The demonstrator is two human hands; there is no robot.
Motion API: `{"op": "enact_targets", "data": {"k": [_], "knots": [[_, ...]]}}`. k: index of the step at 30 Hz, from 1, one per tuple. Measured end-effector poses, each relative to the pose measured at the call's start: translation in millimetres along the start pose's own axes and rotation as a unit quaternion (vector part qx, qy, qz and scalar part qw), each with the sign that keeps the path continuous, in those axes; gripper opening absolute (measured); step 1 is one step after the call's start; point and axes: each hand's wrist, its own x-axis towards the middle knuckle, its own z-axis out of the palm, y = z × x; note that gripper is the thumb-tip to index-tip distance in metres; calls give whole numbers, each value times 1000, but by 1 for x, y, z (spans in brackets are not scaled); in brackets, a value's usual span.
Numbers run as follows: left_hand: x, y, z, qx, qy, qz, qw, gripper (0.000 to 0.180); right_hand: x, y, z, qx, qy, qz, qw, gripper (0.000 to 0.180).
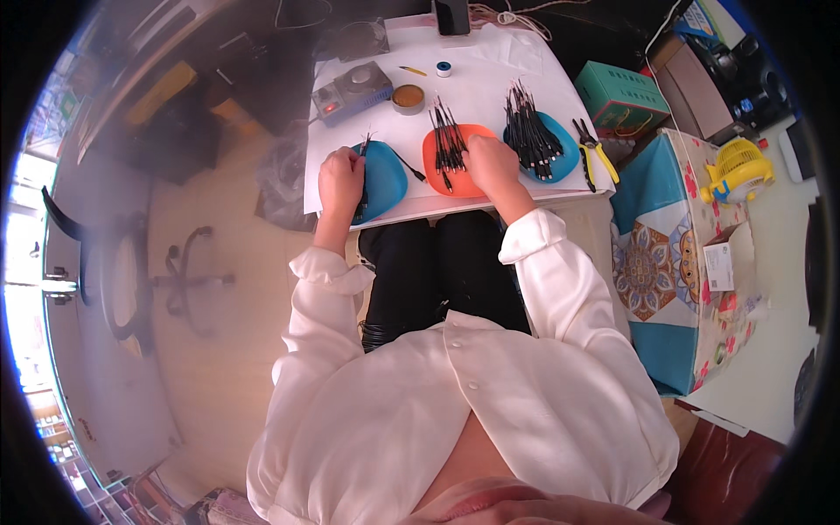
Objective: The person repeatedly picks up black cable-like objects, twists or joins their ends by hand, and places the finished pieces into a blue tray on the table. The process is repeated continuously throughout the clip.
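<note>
My left hand (340,180) is closed at the left side of a blue plate (390,182), its fingers on a thin black cable (362,206) with bare wire tips. Over the right part of an orange plate (472,185) is my right hand (492,163), fingers curled together; what they pinch is hidden. Several black cables (447,144) with metal plugs lie beside it on that plate. One loose black cable (409,166) stretches between the two plates. A second blue plate (565,166) at the right carries a thick bundle of black cables (529,136).
Behind the plates stand a grey soldering station (359,90), a round tin (408,99) and a solder spool (444,69). Yellow-handled wire strippers (599,156) lie at the right edge. Beyond are a green box (621,96) and a yellow fan (738,171).
</note>
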Motion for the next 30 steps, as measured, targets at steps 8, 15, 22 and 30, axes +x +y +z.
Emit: {"op": "enact_targets", "data": {"k": [8,15,22,30], "knots": [[-3,3,-15,-114,132,38,984,6,-6,6,-10,57,57,50,995,18],[-30,69,-40,-556,-2,-150,817,7,-59,-6,-51,477,27,7,878,15],[-71,153,-16,-683,-115,-207,691,5,-122,-29,-64,581,-90,-27,808,11],[-80,155,-4,-662,-147,-198,708,9,-124,-6,-58,553,-75,-50,828,14]]}}
